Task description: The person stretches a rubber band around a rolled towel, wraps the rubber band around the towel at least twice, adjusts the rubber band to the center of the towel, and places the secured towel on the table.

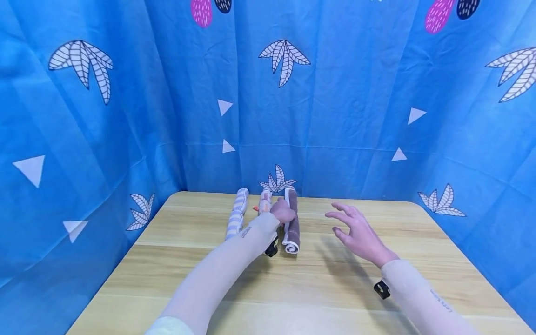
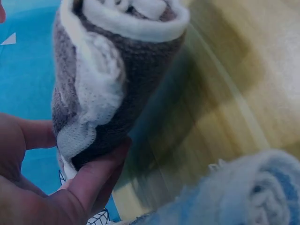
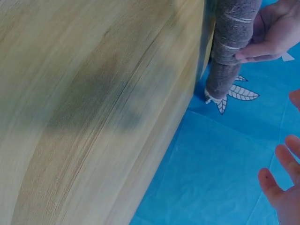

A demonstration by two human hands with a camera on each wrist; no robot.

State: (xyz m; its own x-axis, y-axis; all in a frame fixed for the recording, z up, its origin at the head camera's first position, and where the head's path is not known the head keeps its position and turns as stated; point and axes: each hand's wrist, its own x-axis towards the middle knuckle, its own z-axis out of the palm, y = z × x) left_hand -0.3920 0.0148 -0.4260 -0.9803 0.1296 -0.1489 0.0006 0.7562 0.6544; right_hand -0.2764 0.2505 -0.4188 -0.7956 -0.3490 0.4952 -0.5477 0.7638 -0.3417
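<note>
A brown rolled towel (image 1: pixel 294 223) with white edging lies toward the back of the table, its spiral end facing me. My left hand (image 1: pixel 283 211) grips it near the far part; in the left wrist view the thumb and fingers (image 2: pixel 93 180) pinch the brown roll (image 2: pixel 140 70) from both sides. To its left lies a pale patterned rolled towel (image 1: pixel 265 201), partly hidden by my left forearm. Farther left is a white and lavender striped rolled towel (image 1: pixel 237 214). My right hand (image 1: pixel 362 235) hovers above the table to the right, fingers spread and slightly bent, holding nothing.
The light wooden table (image 1: pixel 201 288) ends at its back edge against a blue curtain (image 1: pixel 351 116) with leaf and triangle prints, which also hangs along both sides. A white and blue towel roll (image 2: pixel 253 192) sits close beside the left hand.
</note>
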